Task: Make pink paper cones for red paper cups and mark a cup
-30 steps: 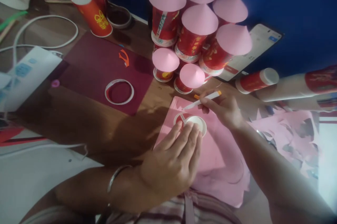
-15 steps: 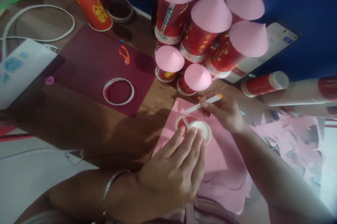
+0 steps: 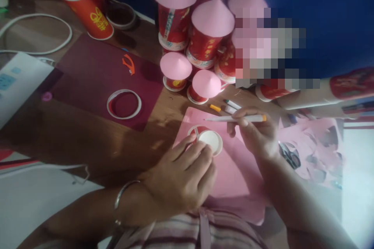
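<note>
A small red paper cup (image 3: pixel 209 140) stands upside down on a sheet of pink paper (image 3: pixel 230 171) near the table's front. My left hand (image 3: pixel 181 179) reaches over from the left, its fingers curled onto the cup's near side. My right hand (image 3: pixel 255 136) is closed round a white pen (image 3: pixel 233 118) with an orange end. The pen lies almost level, its tip pointing left just above the cup.
Red cups topped with pink paper cones (image 3: pixel 204 27) are stacked behind. A dark red sheet (image 3: pixel 96 73) with a white cut ring (image 3: pixel 124 104) lies to the left. Markers (image 3: pixel 230 105), scissors (image 3: pixel 288 155) and pink scraps lie to the right. A red cup (image 3: pixel 86 9) stands upside down at the back left.
My left fingers have curled from flat to bent on the cup. My right hand has turned the pen from slanted to nearly level. The view has shifted a little.
</note>
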A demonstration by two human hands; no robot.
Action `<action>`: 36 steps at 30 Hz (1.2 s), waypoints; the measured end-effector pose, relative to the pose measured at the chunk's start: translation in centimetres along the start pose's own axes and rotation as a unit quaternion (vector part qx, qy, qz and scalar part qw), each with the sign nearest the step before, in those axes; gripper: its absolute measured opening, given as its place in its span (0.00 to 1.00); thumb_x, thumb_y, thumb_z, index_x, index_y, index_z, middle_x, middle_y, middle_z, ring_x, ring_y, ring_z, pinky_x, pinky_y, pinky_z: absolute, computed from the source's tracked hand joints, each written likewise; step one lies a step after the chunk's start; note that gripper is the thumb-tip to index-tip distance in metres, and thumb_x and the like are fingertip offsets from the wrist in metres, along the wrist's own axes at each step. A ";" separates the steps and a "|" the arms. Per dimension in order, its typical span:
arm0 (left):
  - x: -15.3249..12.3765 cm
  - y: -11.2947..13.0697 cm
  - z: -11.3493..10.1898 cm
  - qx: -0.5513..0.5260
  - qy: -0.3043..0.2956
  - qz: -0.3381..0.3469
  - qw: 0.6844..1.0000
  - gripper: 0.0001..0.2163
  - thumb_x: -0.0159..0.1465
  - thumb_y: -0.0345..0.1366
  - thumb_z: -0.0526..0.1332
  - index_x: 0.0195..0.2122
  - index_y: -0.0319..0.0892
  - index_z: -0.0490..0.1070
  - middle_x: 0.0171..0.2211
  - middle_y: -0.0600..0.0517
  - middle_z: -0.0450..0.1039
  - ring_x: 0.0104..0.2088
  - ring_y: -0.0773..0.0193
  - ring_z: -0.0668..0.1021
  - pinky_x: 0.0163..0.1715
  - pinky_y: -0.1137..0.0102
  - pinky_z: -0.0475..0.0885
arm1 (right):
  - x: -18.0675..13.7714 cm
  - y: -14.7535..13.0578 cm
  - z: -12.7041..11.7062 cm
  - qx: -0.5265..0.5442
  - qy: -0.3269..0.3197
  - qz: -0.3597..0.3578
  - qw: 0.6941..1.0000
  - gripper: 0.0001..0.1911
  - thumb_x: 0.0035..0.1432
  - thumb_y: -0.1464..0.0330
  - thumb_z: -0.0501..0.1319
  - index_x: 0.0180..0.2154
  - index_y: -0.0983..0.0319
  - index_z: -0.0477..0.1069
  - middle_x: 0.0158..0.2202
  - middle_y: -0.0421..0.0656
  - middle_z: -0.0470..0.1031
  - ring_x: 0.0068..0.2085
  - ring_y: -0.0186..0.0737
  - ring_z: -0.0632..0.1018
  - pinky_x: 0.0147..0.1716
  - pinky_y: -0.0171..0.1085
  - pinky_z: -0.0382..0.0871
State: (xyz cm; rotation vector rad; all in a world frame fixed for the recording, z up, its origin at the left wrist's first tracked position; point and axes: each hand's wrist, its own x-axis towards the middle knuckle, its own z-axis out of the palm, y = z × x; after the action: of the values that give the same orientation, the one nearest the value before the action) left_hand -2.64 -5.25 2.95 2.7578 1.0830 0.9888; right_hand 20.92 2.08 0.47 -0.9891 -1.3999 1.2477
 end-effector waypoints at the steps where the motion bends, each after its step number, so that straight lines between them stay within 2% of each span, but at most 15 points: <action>1: 0.3 -0.1 -0.1 -0.004 0.001 0.004 1.000 0.07 0.67 0.24 0.60 0.40 0.33 0.78 0.42 0.44 0.84 0.44 0.54 0.83 0.58 0.55 0.77 | -0.7 -0.6 -0.5 -0.010 0.019 -0.014 1.000 0.07 0.65 0.62 0.70 0.41 0.59 0.80 0.26 0.38 0.78 0.23 0.37 0.79 0.21 0.37 0.74; 4: 1.8 -0.1 -0.9 -0.001 -0.001 0.019 1.000 0.06 0.68 0.23 0.60 0.39 0.33 0.77 0.39 0.45 0.83 0.40 0.56 0.82 0.56 0.56 0.77 | -2.3 -2.7 -2.1 -0.027 0.106 -0.081 0.991 0.07 0.63 0.63 0.71 0.39 0.59 0.80 0.27 0.38 0.77 0.21 0.37 0.78 0.18 0.37 0.73; 8: 5.0 0.4 -1.5 0.030 -0.020 0.061 0.997 0.05 0.67 0.23 0.62 0.41 0.34 0.77 0.37 0.46 0.81 0.41 0.55 0.81 0.52 0.57 0.78 | -3.5 -4.4 -4.7 -0.039 0.257 -0.192 0.946 0.09 0.57 0.64 0.74 0.35 0.61 0.78 0.27 0.37 0.76 0.19 0.35 0.76 0.14 0.35 0.67; 10: 6.9 0.6 -1.0 0.069 -0.007 0.064 0.995 0.04 0.69 0.25 0.61 0.39 0.35 0.76 0.35 0.47 0.79 0.39 0.55 0.80 0.48 0.58 0.78 | -4.2 -4.6 -5.7 -0.053 0.322 -0.196 0.925 0.09 0.56 0.66 0.73 0.35 0.61 0.76 0.26 0.36 0.76 0.21 0.35 0.77 0.15 0.33 0.68; 12: 8.7 0.7 0.1 0.111 -0.010 0.074 0.991 0.07 0.69 0.24 0.59 0.34 0.38 0.74 0.32 0.48 0.77 0.36 0.55 0.79 0.42 0.60 0.76 | -5.1 -4.3 -6.5 -0.065 0.356 -0.178 0.915 0.08 0.59 0.66 0.71 0.37 0.60 0.75 0.25 0.35 0.76 0.22 0.35 0.78 0.16 0.31 0.68; 15: 11.1 0.6 2.5 0.131 -0.008 0.093 0.987 0.10 0.70 0.23 0.57 0.32 0.39 0.73 0.30 0.48 0.76 0.34 0.56 0.78 0.34 0.62 0.72 | -6.6 -3.7 -7.3 -0.087 0.358 -0.154 0.917 0.10 0.62 0.62 0.68 0.40 0.60 0.73 0.25 0.36 0.78 0.23 0.35 0.79 0.19 0.32 0.71; 21: 15.4 0.4 7.1 0.094 -0.065 0.077 0.990 0.13 0.71 0.21 0.52 0.37 0.37 0.76 0.34 0.46 0.77 0.41 0.55 0.78 0.37 0.62 0.69 | -8.2 -3.4 -7.7 -0.138 0.341 -0.152 0.917 0.14 0.65 0.56 0.68 0.42 0.59 0.73 0.28 0.36 0.80 0.23 0.34 0.79 0.22 0.34 0.74; 30: 19.9 1.7 9.6 0.062 -0.155 0.095 0.981 0.14 0.72 0.21 0.50 0.44 0.36 0.75 0.43 0.43 0.78 0.48 0.54 0.76 0.40 0.61 0.68 | -7.8 -4.1 -7.4 -0.174 0.335 -0.194 0.905 0.12 0.68 0.57 0.66 0.42 0.59 0.73 0.28 0.37 0.80 0.22 0.33 0.79 0.23 0.34 0.74; 34: 21.0 1.2 11.0 0.046 -0.163 0.102 0.980 0.16 0.72 0.21 0.49 0.43 0.37 0.77 0.43 0.44 0.78 0.47 0.54 0.77 0.41 0.60 0.69 | -7.7 -4.0 -7.5 -0.185 0.336 -0.192 0.903 0.11 0.68 0.57 0.66 0.42 0.58 0.73 0.28 0.37 0.80 0.22 0.34 0.79 0.22 0.34 0.74; 36: 20.8 0.9 10.9 0.035 -0.166 0.098 0.981 0.16 0.72 0.22 0.49 0.43 0.37 0.78 0.43 0.44 0.79 0.46 0.55 0.77 0.42 0.60 0.69 | -7.7 -4.0 -7.5 -0.187 0.332 -0.183 0.906 0.11 0.68 0.57 0.66 0.42 0.58 0.73 0.28 0.37 0.80 0.22 0.34 0.78 0.22 0.34 0.75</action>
State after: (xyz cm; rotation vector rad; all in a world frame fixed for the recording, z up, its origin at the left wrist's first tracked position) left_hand 15.73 9.12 5.91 2.9854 0.8236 0.4789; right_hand 29.85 -4.51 3.23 -1.1926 -1.2027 0.3026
